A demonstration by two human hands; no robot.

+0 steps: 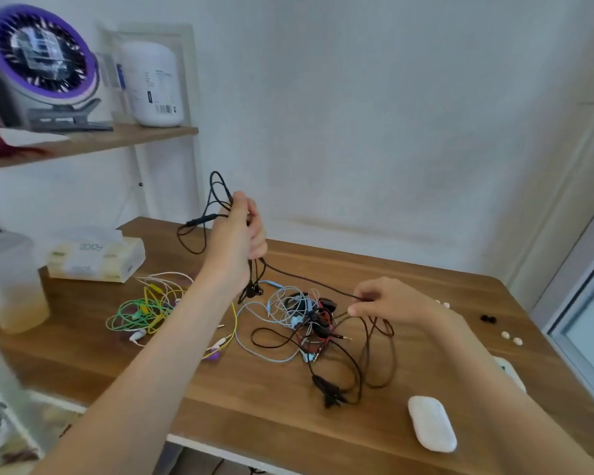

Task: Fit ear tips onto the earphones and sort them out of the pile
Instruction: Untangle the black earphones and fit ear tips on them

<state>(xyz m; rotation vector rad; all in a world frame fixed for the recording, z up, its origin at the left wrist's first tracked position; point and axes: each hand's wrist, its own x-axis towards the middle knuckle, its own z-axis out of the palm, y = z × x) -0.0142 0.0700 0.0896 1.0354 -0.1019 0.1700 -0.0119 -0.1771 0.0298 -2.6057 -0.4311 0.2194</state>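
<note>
Now | my left hand (235, 231) is raised above the table (254, 416), fist curled round loops of the black earphone cable (306, 277) | the cable slants down-right to my right hand (388, 301), which pinches it low beside the pile (309, 320) | earbuds (252, 289) dangle under the left fist | ear tips (510, 337) lie far right, nearer the right hand.

Only the two arms of the person are seen. The left forearm (158, 337) is bare from the picture edge to the wrist, long and slim. The right forearm (487, 365) is bare as well. The left hand (237, 231) and the right hand (391, 299) are bare, with slim fingers. The nails are too blurred to describe.
</note>
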